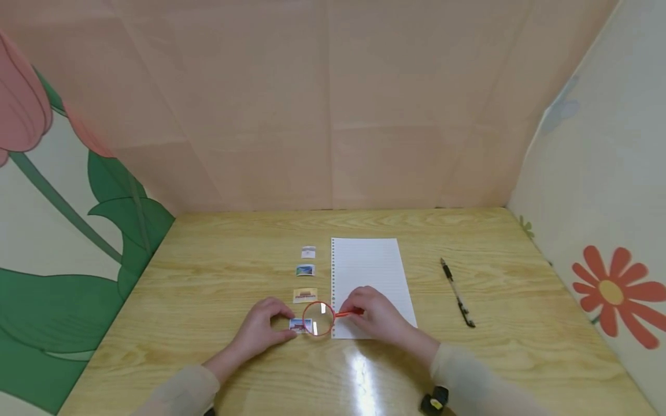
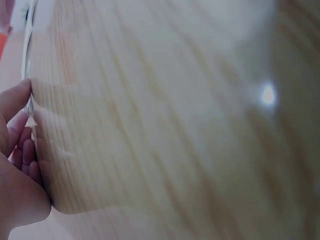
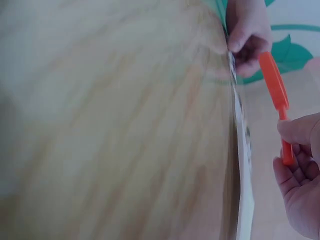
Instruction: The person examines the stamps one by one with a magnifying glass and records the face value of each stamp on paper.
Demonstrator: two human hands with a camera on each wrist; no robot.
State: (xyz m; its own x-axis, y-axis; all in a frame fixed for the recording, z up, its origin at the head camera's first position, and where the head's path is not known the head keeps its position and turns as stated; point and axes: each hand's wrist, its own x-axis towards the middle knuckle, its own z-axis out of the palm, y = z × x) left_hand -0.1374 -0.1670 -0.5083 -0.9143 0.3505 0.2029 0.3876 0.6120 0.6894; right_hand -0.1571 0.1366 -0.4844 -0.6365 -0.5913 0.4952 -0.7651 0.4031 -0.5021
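My right hand pinches the handle of a red magnifying glass, its round lens raised above the table in the right wrist view. Seen from the head, the lens overlaps the right part of a small postage stamp with a white border. At that stamp's left side is my left hand, thumb and forefinger holding its edges against the table. Farther back, in a column, lie a yellowish stamp, a blue-green stamp and a pale stamp. In the left wrist view the stamp is hardly visible.
A lined sheet of paper with punched holes along its left edge lies partly under my right hand. Farther right is a black pen. The wooden table meets a pink wall behind and flowered panels at both sides.
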